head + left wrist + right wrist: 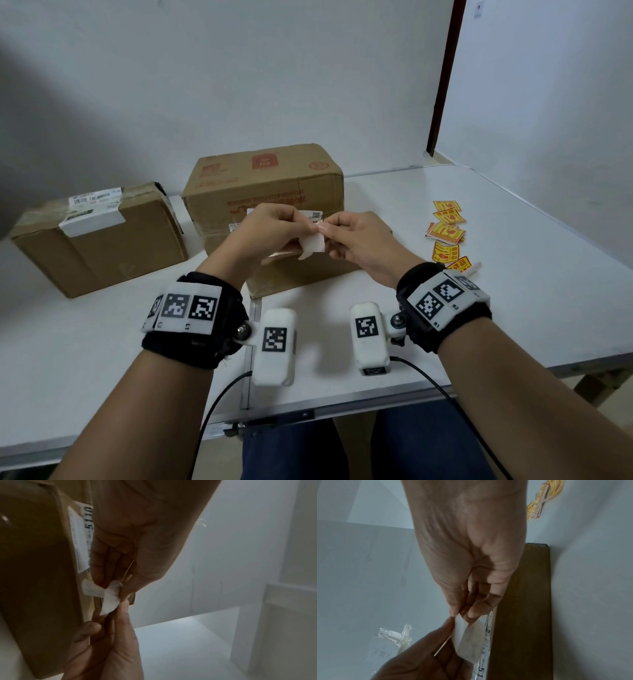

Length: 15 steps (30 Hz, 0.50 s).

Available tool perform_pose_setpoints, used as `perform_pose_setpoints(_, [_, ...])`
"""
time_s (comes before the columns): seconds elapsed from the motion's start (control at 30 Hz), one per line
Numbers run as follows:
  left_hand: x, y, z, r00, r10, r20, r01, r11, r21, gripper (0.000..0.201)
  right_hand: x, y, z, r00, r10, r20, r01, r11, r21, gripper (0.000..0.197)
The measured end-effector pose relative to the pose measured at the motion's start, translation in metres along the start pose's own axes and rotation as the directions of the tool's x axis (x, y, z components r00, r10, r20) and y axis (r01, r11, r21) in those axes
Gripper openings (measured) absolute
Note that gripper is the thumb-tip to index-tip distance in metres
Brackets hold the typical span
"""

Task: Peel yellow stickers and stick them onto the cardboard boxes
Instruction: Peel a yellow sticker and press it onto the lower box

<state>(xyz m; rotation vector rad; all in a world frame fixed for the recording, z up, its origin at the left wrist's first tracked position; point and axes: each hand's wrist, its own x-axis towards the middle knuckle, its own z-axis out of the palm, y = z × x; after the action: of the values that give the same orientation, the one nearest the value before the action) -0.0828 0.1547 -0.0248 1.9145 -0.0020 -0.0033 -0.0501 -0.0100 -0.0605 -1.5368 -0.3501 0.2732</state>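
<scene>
Sticker (pixel 313 241) edge pinched by both hands' fingers (pixel 322 226).

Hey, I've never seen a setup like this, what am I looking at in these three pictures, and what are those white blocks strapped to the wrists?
No machine here: a person's two bare hands. The big picture comes from a camera on the head, looking down. The white blocks are cameras strapped to each wrist; they took the other two pictures, looking along each hand.

On the white table stand a large cardboard box and a smaller box, with loose yellow stickers to the right.

The left hand and right hand both pinch one sticker in the air, its white back showing, apparently peeling it apart.
</scene>
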Motion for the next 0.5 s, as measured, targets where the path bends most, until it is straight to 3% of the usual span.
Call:
perform_pose_setpoints(0.17, [-0.0015, -0.0036, -0.0025, 0.998, -0.066, 0.016, 0.068, 0.990, -0.124, 0.006, -0.0011, -0.0023, 0.0015, 1.000, -0.015, 0.020, 0.016, 1.000, -0.013, 0.016])
perform_pose_setpoints(0.5, [0.0023, -0.0101, 0.0040, 0.989, -0.115, -0.091, 0.073, 0.924, -0.376, 0.009, -0.0012, -0.0028, 0.0039, 0.999, -0.010, -0.051, 0.013, 0.997, 0.074, 0.007])
